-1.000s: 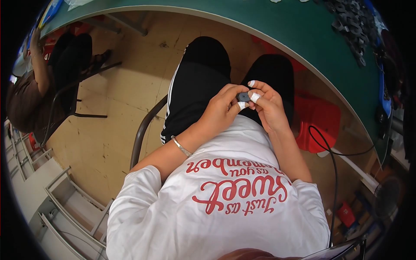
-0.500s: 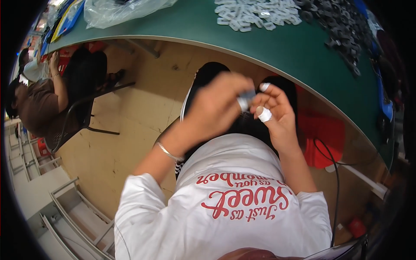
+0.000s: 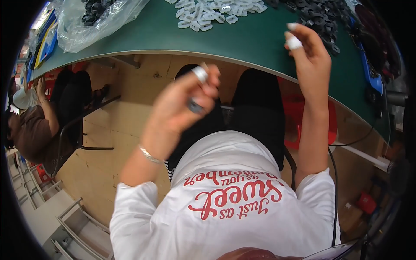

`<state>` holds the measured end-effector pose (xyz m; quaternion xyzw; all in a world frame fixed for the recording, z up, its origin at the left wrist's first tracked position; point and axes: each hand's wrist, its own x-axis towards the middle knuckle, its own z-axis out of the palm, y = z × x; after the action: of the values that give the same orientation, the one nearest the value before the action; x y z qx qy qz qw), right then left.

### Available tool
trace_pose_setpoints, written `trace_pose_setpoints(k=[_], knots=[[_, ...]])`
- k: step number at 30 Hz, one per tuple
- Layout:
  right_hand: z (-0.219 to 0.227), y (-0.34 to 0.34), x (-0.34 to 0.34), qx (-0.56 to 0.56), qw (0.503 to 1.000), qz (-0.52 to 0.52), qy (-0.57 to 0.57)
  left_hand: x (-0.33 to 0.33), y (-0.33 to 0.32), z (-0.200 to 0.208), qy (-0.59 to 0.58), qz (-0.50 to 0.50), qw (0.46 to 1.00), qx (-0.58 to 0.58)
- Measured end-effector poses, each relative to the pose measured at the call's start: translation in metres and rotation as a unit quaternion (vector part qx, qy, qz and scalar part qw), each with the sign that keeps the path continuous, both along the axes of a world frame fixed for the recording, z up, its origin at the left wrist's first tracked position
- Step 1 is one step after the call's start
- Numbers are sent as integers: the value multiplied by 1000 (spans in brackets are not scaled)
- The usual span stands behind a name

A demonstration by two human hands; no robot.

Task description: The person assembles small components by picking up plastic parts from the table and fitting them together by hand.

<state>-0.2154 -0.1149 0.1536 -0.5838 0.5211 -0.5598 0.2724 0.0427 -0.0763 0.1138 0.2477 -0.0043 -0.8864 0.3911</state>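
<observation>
Head view looks down on a person in a white printed shirt seated at a curved green surface (image 3: 242, 41). Left hand (image 3: 182, 108) is raised in front of the lap, below the surface edge, its fingers curled shut around a small dark grey ring-shaped part (image 3: 193, 105) pinched near the thumb; a white tape-wrapped fingertip (image 3: 200, 73) sticks up above it. Right hand (image 3: 310, 56) is lifted higher, over the near edge of the surface, fingers loosely bent and holding nothing that can be made out; one fingertip carries a white tape wrap (image 3: 294, 42). On the surface beyond lie a heap of small white plastic pieces (image 3: 212, 11), a spread of small black ring-shaped pieces (image 3: 323, 15) just past the right hand, and a clear plastic bag of black pieces (image 3: 97, 17) at far left. Another seated person in a brown top (image 3: 30, 134) is at the left edge
</observation>
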Motion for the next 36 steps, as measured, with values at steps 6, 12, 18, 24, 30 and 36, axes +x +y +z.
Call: trace_pose_setpoints(k=[6,12,18,24,30,36], knots=[[30,-37,42,-20,961,73,267,-42,69,-85,28,29,975,218],[14,-45,52,-161,891,38,423,-43,71,-66,-80,-8,995,56],[8,-46,45,-213,880,41,422,-40,68,-72,-144,-22,989,-28],[10,-40,46,-160,927,-21,338,-38,70,-70,-119,8,992,31],[11,-18,31,26,983,146,-104,-34,69,-76,-108,1,993,-41],[-14,41,30,166,894,292,-298,-34,65,-71,-156,-9,987,-35]])
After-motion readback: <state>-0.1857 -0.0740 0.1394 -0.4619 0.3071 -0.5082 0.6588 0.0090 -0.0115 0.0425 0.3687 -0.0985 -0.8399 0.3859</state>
